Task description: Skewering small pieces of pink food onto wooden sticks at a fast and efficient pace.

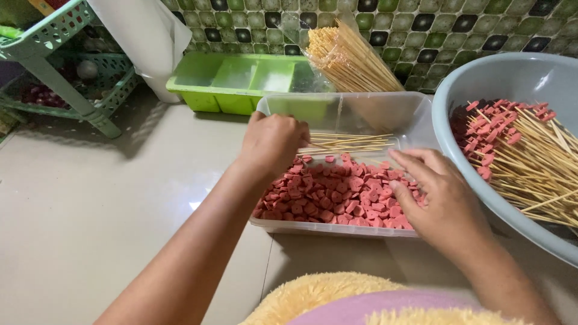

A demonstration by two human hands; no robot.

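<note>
A person's left hand (274, 141) closes on loose bamboo skewers (349, 142) lying at the far side of a clear rectangular plastic tub (361, 111); the right hand (439, 198), fingers spread and empty, hovers over pink sliced sausage pieces (337, 195) filling its near half; threaded sticks fill the grey basin (512, 78) right; the step looks like picking a stick, which then needs a piece pinched.

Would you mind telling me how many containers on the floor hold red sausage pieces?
2. The clear tray lies under both hands, full of loose pieces; the grey basin at the right holds skewered ones. Others may be out of frame.
</note>
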